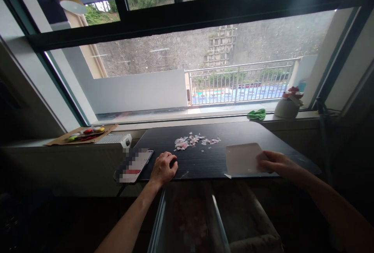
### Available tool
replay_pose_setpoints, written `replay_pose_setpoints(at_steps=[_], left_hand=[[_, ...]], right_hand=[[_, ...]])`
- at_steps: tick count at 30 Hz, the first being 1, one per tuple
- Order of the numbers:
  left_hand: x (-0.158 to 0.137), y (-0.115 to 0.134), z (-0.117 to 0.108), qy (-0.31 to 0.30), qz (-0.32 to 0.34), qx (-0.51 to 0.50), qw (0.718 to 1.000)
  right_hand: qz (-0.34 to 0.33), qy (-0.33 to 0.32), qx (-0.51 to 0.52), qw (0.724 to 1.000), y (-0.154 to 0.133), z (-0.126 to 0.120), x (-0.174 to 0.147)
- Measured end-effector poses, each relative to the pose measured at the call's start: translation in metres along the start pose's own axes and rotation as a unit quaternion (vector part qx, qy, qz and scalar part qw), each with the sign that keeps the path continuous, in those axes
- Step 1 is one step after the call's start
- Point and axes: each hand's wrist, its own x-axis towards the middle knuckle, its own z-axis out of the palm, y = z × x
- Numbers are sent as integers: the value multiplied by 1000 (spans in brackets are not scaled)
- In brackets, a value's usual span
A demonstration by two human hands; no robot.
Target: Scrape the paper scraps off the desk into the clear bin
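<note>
My right hand grips the right side of a pale, flat, round-cornered panel, slightly blurred, over the front right part of the dark table. Whether it is card or plastic I cannot tell. A small white scrap lies at the table's front edge, just below the panel. My left hand rests at the front edge with its fingers curled in; only a dark gap shows between thumb and forefinger. Beyond it, a loose pile of small white and pinkish paper scraps is spread on the tabletop.
A phone lies at the table's left edge. Below the front edge stands a clear-sided bin, dim inside, beside a fabric-covered seat. On the windowsill are a green cloth, a whitish pot and cardboard with colourful items.
</note>
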Motion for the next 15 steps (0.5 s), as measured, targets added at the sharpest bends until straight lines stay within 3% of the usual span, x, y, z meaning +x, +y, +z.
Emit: replay_pose_setpoints(at_steps=[4, 10, 12, 15], left_hand=[[0, -2, 1, 4, 7, -3, 1000], [1, -4, 2, 9, 8, -8, 1000], [1, -4, 2, 9, 7, -9, 1000], [0, -2, 0, -4, 3, -6, 1000]], right_hand=[[33, -2, 52, 998, 1, 5, 5], [59, -76, 93, 991, 10, 4, 0], [47, -64, 88, 993, 12, 1, 0], [17, 18, 89, 996, 11, 6, 11]])
